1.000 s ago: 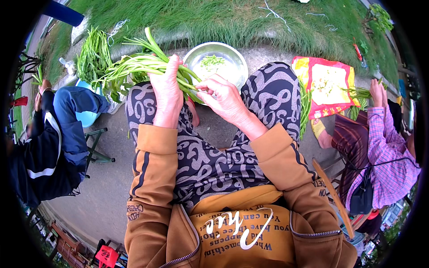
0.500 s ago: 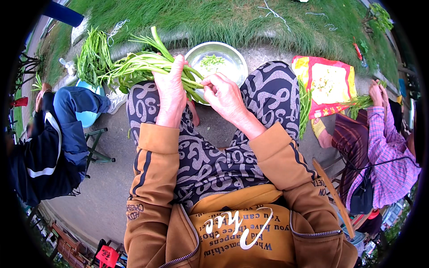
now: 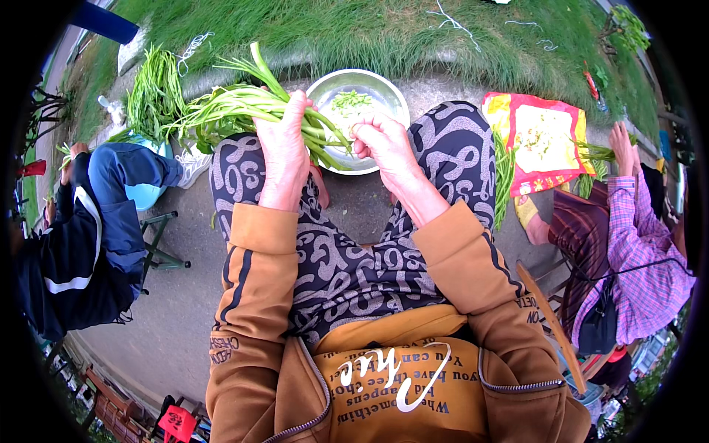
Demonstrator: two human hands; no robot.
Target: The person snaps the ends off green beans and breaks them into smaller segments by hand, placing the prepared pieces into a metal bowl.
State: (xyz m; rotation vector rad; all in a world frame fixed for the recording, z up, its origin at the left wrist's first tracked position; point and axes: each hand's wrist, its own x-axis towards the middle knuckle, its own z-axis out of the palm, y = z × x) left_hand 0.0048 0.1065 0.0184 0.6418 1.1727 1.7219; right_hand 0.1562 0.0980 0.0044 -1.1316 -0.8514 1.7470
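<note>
A thick bunch of long green vegetable stems (image 3: 221,107) lies across my left hand (image 3: 284,140), which is wrapped round it. The leafy part points left over my left knee, and the cut ends point right. My right hand (image 3: 382,144) is closed in a pinch just beside those stem ends, over the near side of a metal basin (image 3: 399,96). Whatever its fingertips hold is too small to make out. Short cut green pieces (image 3: 350,102) lie in the bottom of the basin, which stands on the ground beyond my knees.
To the left, another heap of green stems (image 3: 156,88) lies by a blue basin (image 3: 145,196) and a seated person in blue trousers (image 3: 118,184). At right are a red-and-yellow sack (image 3: 506,103), loose stems (image 3: 504,177) and a person in a checked shirt (image 3: 635,236). Grass (image 3: 354,33) borders the pavement.
My right hand has moved a little to the right, off the stems, with its fingers still pinched. The left hand and its bunch stay put. The person at right has raised a hand.
</note>
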